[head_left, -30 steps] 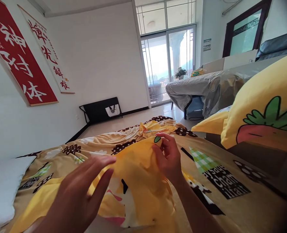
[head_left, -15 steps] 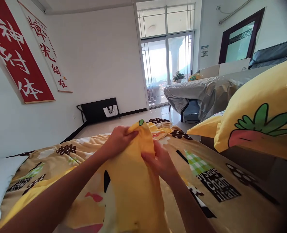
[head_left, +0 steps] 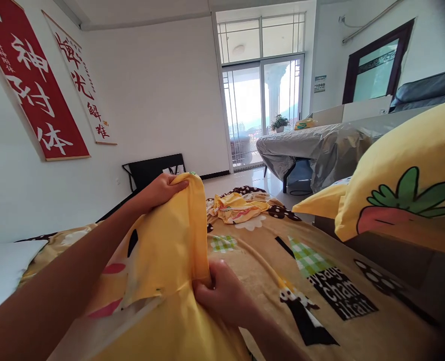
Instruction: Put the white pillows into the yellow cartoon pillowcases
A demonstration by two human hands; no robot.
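Observation:
A yellow pillowcase (head_left: 165,245) with a cartoon print hangs raised in front of me, above the patterned blanket. My left hand (head_left: 165,189) is closed on its far upper corner. Nearer to me and lower, my right hand (head_left: 224,291) pinches the case's right edge between thumb and fingers. Whitish material shows below a fold in the yellow cloth; what it belongs to I cannot make out. The lower part of the case runs out of view toward me.
The brown blanket (head_left: 260,271) spreads beneath, with a crumpled yellow cloth (head_left: 237,208) toward its far end. A white pillow (head_left: 7,265) lies at left. On the right sits a plump yellow pillow (head_left: 406,155) with a carrot print. Beyond stands a plastic-covered table (head_left: 301,143).
My left hand has moved left and slightly up with the corner of the pillowcase. My right hand has slid down along its edge, toward me, and the case is stretched out more.

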